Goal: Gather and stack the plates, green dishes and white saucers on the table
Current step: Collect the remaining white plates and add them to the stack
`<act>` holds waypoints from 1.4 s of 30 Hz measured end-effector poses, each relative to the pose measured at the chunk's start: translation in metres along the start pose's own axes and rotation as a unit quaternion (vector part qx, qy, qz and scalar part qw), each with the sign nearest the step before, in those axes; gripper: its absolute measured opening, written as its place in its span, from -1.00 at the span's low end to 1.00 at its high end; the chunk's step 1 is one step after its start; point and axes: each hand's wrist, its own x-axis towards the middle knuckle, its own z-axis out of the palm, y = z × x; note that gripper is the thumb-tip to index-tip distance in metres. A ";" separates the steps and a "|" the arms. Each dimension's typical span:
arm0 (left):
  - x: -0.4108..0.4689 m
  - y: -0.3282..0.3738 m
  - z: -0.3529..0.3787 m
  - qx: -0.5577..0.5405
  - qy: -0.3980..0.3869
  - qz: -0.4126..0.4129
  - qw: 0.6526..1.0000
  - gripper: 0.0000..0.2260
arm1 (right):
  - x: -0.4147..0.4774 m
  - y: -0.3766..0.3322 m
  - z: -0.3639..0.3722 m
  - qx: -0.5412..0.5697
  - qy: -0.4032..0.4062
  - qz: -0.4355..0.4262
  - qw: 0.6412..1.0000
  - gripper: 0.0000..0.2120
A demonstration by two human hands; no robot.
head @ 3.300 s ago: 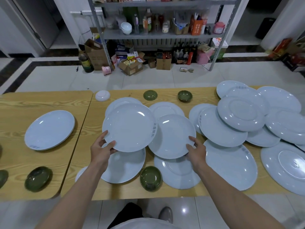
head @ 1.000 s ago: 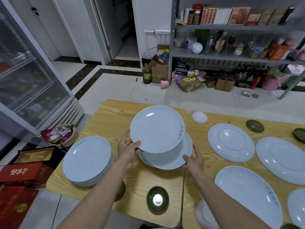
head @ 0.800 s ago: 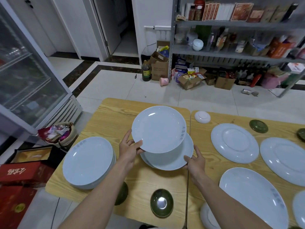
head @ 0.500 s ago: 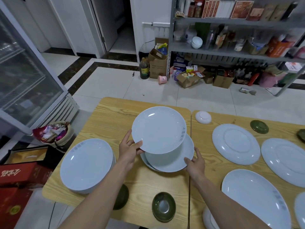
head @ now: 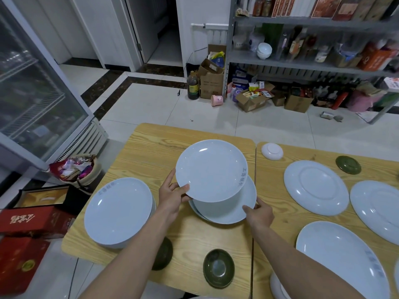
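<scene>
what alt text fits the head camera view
A person's left hand grips an upper plate and the right hand a lower plate partly beneath it, over a wooden table. A plate stack sits left, a green dish nearer.

I take this for a restaurant storeroom: a glass-door fridge (head: 38, 87), steel shelves (head: 302, 64) crammed with bottles (head: 262, 4), cartons (head: 212, 83) on the tiled floor (head: 155, 104), tables (head: 151, 152) spread with plates (head: 315, 186).

Two light wooden worktops (head: 155, 152) stand edge to edge on a white tiled floor (head: 155, 104) crossed by a dark marble strip (head: 151, 79). Beyond their far edge a grey metal rack (head: 302, 64) holds bottles (head: 262, 5), cartons (head: 375, 58) and white bowls (head: 264, 49), with cardboard boxes (head: 211, 86) and a dark bottle (head: 192, 87) at its foot. Off the left edge stands a glass-door fridge (head: 32, 93); behind it, an open doorway (head: 162, 35).
</scene>
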 end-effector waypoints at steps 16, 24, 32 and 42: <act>-0.003 -0.030 -0.003 0.007 -0.018 -0.030 0.999 -0.29 | 0.002 0.015 -0.031 0.045 -0.002 0.040 0.998 -0.55; 0.003 -0.050 -0.002 0.047 -0.012 -0.040 0.998 -0.29 | -0.005 0.022 -0.050 0.044 0.021 0.053 0.997 -0.61; 0.010 -0.060 -0.004 0.066 -0.011 -0.045 0.997 -0.29 | -0.011 0.020 -0.053 0.056 0.045 0.061 0.996 -0.64; 0.014 -0.063 0.000 0.235 0.017 0.009 0.972 -0.33 | -0.016 0.014 -0.042 0.055 0.030 0.070 0.996 -0.66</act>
